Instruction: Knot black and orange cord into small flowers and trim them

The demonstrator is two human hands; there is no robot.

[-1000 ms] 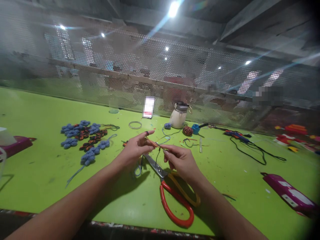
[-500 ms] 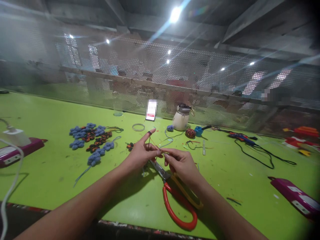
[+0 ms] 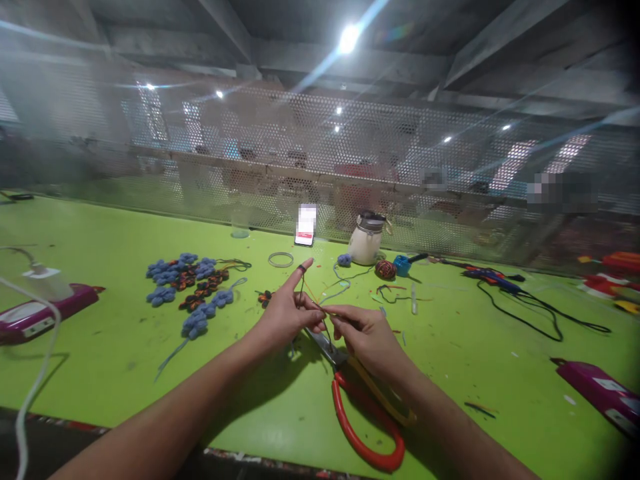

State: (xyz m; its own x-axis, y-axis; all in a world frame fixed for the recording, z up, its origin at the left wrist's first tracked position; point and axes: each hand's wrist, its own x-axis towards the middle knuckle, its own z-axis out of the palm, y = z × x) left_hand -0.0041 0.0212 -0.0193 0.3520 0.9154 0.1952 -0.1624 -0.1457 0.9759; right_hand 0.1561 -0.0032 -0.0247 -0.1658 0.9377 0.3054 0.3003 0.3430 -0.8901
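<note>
My left hand has its index finger raised, with dark yarn looped around it, while the thumb and other fingers pinch a small piece of yarn work. Close against it, my right hand is closed in a pinch on what looks like a thin crochet hook, mostly hidden by the fingers. A dark strand hangs below the fingertips. Under both hands lie large scissors with red and yellow handles, blades pointing away. A small dark-and-orange crocheted flower sits beyond my left wrist.
Blue and dark-orange crocheted flowers lie at left. Behind are a phone, a ring, a cream jar and a yarn ball. Purple power strips flank the green table; a perforated screen stands behind.
The whole view has shifted slightly, with table objects appearing lower and to the right. Both hands remain together at the yarn; a dark strand now shows hanging lower beneath the fingertips.
</note>
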